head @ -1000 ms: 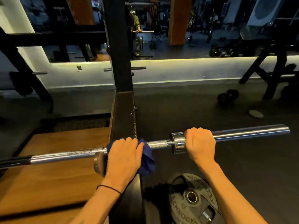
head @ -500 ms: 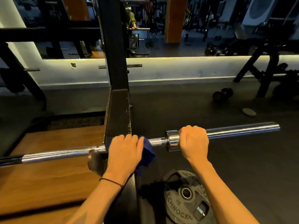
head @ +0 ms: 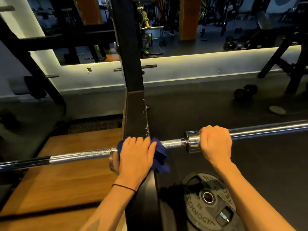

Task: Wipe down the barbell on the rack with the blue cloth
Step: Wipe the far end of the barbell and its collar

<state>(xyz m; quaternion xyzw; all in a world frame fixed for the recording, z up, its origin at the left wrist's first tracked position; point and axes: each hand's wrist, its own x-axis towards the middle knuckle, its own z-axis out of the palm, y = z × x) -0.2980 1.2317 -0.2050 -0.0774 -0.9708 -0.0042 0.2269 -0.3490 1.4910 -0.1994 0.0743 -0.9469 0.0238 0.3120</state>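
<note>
Barbell [head: 80, 155], a long chrome bar, runs across the lower middle of the view from the left edge to the right edge, rising slightly toward the right. It rests on the black rack [head: 135, 117], whose upright post stands in the centre of the view and continues up past the top edge.

Blue cloth [head: 159, 154] is bunched around the bar right where it crosses the rack. The left hand [head: 135, 157] lies over the cloth, its grip closed down on cloth and bar together, fingers curled over the far side and thumb on the right. A thin black band [head: 124, 187] circles that wrist.

The right hand [head: 215, 144] is further right along the bar, its grip clamped on the thick sleeve of the barbell just beside the shiny collar [head: 191, 141]. Knuckles face upward. Bare knurled bar shows between the two hands.

Below the right forearm, a dark weight plate [head: 210, 204] marked with the number 15 lies flat on the dark floor [head: 216, 110]. A wooden platform [head: 66, 180] fills the lower left. Further back on the floor sit a dumbbell [head: 245, 93] and a small round disc [head: 277, 110], well apart from the rack. A mirror [head: 208, 25] along the far wall reflects a dim gym.
</note>
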